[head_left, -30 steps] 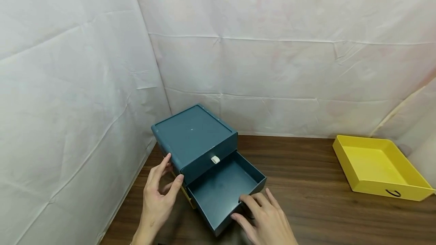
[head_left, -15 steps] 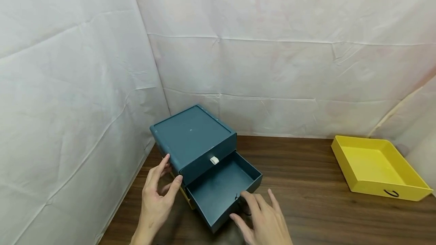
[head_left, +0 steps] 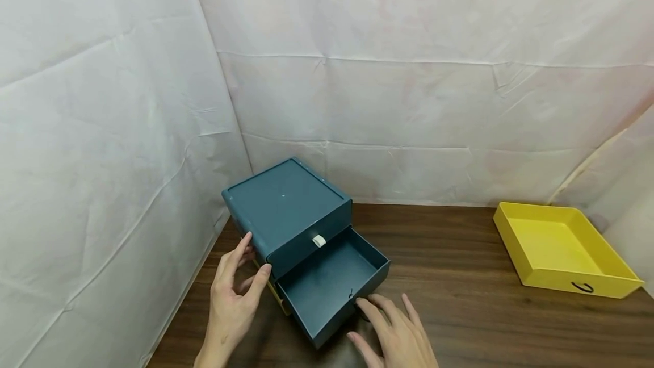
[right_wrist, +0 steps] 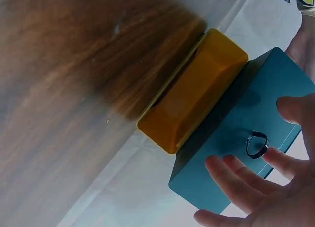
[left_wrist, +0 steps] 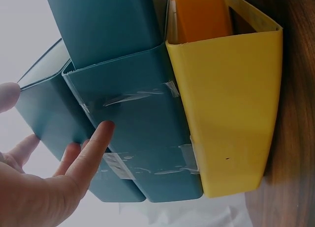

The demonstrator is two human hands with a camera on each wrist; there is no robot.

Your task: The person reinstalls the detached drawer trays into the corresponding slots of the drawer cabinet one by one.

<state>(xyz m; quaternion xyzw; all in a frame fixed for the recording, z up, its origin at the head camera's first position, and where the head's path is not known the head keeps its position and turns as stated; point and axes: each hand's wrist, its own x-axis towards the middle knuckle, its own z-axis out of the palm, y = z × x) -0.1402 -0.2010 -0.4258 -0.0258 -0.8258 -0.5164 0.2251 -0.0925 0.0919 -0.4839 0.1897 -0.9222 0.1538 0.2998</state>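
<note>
A dark teal drawer cabinet (head_left: 286,203) stands on the table, its lower teal drawer (head_left: 327,283) pulled well out. The upper drawer, with a white tab (head_left: 319,241), is closed. Below them sits a yellow casing (left_wrist: 226,113) with a hollow front. My left hand (head_left: 232,294) rests fingers and thumb against the cabinet's left side, fingers extended. At the pulled-out drawer's front is my right hand (head_left: 395,328), fingers spread and loosely bent; its index fingertip is at the black loop handle (right_wrist: 257,144). Whether it touches the loop cannot be told.
A yellow drawer (head_left: 567,249) with a black loop lies on the wooden table (head_left: 460,322) at the right. White cloth walls (head_left: 409,107) stand behind and to the left. Clear tape (left_wrist: 118,165) joins the teal casings at the side.
The lower teal drawer has slid slightly inward. My right hand's fingers have come down from the drawer's front rim, and its thumb has moved off the front. My left hand stays against the cabinet.
</note>
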